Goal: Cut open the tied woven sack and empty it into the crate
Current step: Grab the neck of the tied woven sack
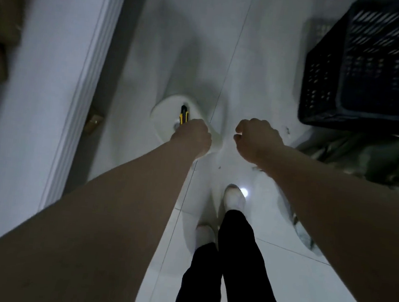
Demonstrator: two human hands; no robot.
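Woven sack (363, 159) lies crumpled just beside the crate (372, 70); open floor (239, 57) lies left of both. Left hand (191, 135) grips a knife (183, 115); right hand (258, 139) is curled, empty.

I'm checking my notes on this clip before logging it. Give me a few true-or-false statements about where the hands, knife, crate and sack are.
1. The left hand holds a yellow-and-black knife. True.
2. The right hand grips the sack. False: its fingers are curled on nothing visible, apart from the sack.
3. The dark crate stands on the floor to the right of both hands. True.
4. The knife is above the crate. False: it is above a white round object.
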